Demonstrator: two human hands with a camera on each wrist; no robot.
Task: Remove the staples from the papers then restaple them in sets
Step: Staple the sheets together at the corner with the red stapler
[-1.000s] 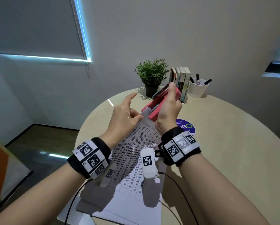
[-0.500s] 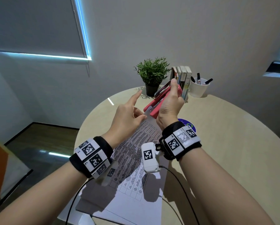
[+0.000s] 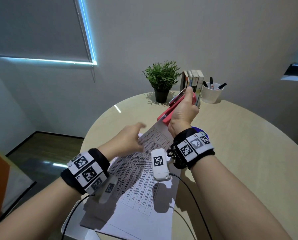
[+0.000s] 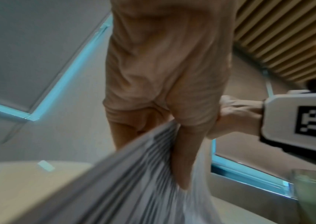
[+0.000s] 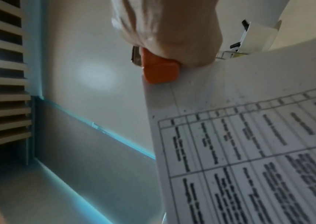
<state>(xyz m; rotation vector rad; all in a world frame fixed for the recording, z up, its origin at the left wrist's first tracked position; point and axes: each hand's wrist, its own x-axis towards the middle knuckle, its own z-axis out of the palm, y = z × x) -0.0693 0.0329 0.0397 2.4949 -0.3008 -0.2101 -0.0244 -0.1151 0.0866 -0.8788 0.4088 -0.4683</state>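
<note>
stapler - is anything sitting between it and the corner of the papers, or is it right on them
Nothing visible is in the way. The right hand grips the red stapler with its nose already over the top corner of the papers. The left hand is lower down on the sheets, away from that corner.

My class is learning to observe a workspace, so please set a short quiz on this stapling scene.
1. True or false: the right hand grips the stapler at the papers' corner.
2. What stands just left of the books? A plant; B lamp; C clock.
3. Fill in: the pens stand in a white ___.
Key: 1 true; 2 A; 3 cup.
</note>
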